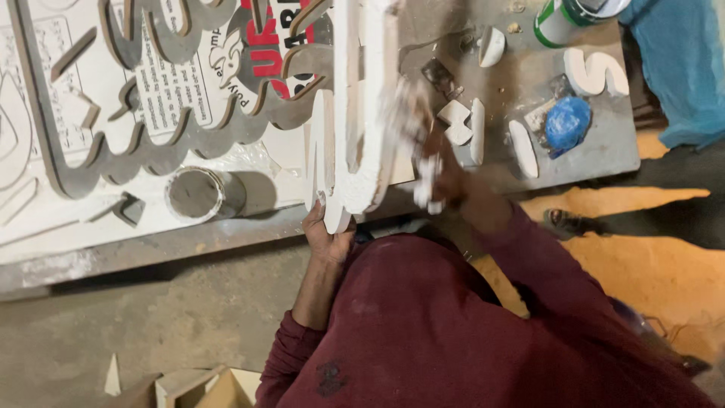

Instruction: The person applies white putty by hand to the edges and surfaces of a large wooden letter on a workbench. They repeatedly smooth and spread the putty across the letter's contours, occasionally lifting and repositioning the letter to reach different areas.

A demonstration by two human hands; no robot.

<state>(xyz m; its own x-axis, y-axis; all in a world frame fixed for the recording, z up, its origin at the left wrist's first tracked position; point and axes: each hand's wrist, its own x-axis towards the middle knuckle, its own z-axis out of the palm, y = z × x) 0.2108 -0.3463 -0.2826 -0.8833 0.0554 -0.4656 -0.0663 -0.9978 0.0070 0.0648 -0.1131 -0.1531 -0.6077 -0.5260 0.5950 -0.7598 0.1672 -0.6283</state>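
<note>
- Your left hand [326, 236] holds the bottom tip of a big white cut-out shape [355, 113]. Its grip is closed on that tip, with the fingers curled around the edge.
- The white shape stands up on its thin edge at the front of the worktop [604, 155], right in front of you.
- Your right hand [442, 177] is against the right side of the white shape. It is very blurry, so you cannot tell how far its grip is open. It may be holding something small and white.
- A round tin can [198, 194] lies on its side on the worktop, to the left of your left hand.
- Small white pieces [522, 149] lie on the worktop to the right of your right hand.
- A blue lump [568, 122] sits among those pieces.
- A green and white tub [563, 17] stands at the far edge.
- A big board with wavy grey cut-outs [151, 143] lies flat on the left.
</note>
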